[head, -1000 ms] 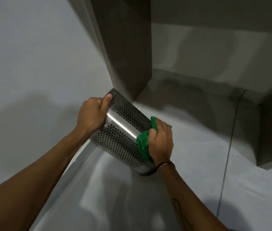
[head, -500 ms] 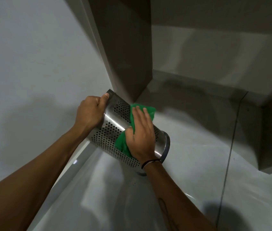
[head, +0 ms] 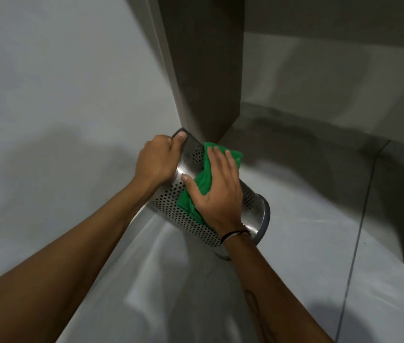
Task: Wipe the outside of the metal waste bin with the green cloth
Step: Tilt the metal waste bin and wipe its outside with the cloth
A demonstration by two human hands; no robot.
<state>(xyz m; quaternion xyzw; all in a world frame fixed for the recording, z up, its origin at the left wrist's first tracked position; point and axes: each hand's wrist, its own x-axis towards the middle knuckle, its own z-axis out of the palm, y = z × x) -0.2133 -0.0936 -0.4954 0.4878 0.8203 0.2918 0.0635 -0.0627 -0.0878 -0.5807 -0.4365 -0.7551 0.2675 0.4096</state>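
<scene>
A grey floor (head: 295,280) is spreading below, with a thin dark seam (head: 359,219) running across it. A brown panel (head: 203,65) is standing upright beside a pale wall (head: 47,82).

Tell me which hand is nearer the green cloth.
Right. The right hand lies flat on the green cloth, pressing it against the metal waste bin. The left hand grips the bin's upper end, beside the cloth but not touching it.

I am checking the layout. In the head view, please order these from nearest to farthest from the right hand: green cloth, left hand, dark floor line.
1. green cloth: under the right hand, touching it.
2. left hand: at the bin's upper end, to the left.
3. dark floor line: far right, on the floor.
</scene>
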